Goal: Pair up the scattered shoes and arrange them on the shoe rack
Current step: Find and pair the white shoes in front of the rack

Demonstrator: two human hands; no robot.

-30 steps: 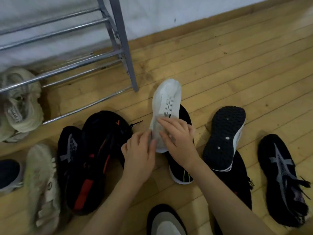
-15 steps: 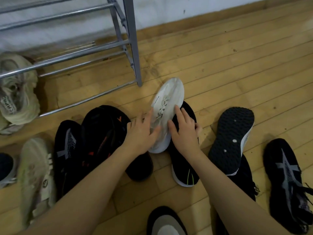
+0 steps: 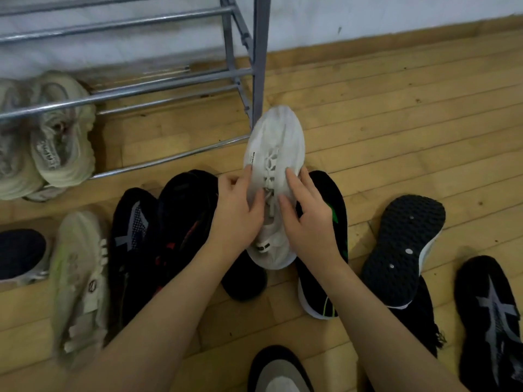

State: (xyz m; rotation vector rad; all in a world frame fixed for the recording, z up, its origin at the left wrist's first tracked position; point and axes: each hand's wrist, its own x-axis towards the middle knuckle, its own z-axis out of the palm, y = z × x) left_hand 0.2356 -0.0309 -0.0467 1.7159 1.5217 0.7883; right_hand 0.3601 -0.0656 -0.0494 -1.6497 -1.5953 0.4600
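A white laced sneaker (image 3: 274, 142) is held toe-forward above the floor. My left hand (image 3: 236, 210) grips its left side and my right hand (image 3: 307, 219) grips its right side, thumbs near the laces. Its toe reaches the grey metal shoe rack (image 3: 259, 58), right by the rack's front right leg. A pale cream sneaker pair (image 3: 60, 131) sits at the rack's bottom left. Under my hands lie a black sneaker with green marks (image 3: 334, 222) and a black-and-red shoe (image 3: 181, 222).
On the wooden floor: a cream strapped shoe (image 3: 80, 278), a black shoe with a grey cross (image 3: 130, 230), a dark shoe (image 3: 19, 250) at the left edge, an upturned black sole (image 3: 404, 244), a black-grey sneaker (image 3: 492, 315) at right, a grey-black shoe (image 3: 278, 374) at the bottom.
Both hands have closed around the white sneaker and carried it forward toward the rack's right leg. The view has shifted closer to the rack.
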